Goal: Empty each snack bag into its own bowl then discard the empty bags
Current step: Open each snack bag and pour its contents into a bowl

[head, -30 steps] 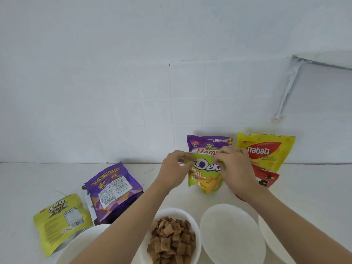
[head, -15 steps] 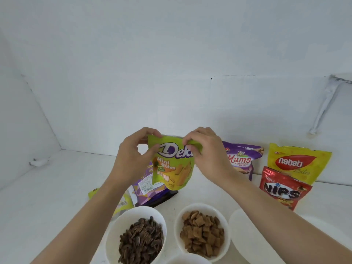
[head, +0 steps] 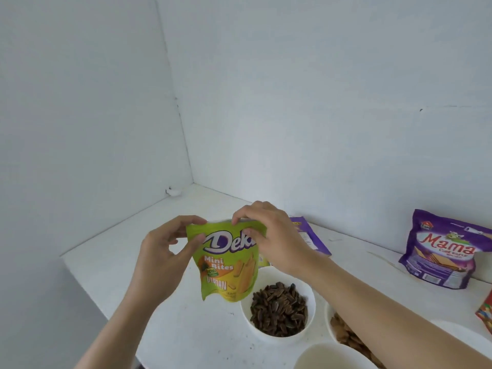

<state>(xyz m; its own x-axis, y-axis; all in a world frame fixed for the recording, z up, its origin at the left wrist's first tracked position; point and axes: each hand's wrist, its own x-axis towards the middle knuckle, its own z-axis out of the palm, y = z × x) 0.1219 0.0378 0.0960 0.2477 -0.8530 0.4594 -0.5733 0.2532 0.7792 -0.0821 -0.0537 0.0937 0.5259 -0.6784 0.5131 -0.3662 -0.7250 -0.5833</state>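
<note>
White counter (head: pixel 186 328) | left hand (head: pixel 162 251), right hand (head: pixel 277 235) pinch Deka bag (head: pixel 226 270) top | forearm (head: pixel 372 296) half-hides brown-snack bowl (head: pixel 329 326)

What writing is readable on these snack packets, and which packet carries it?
"Dek", the rest hidden by the right hand: green bag
"Mini Bites": green bag
"DURIAN": green bag
"Mama": standing purple bag
Small print under "Mama" and on the flat purple bag: too blurred to read.

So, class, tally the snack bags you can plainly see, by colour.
Green: 1, the Deka bag.
Purple: 2, the Mama bag and the flat purple bag.
Red: 1, the red bag cut off at the frame's edge.
Total: 4.
</note>
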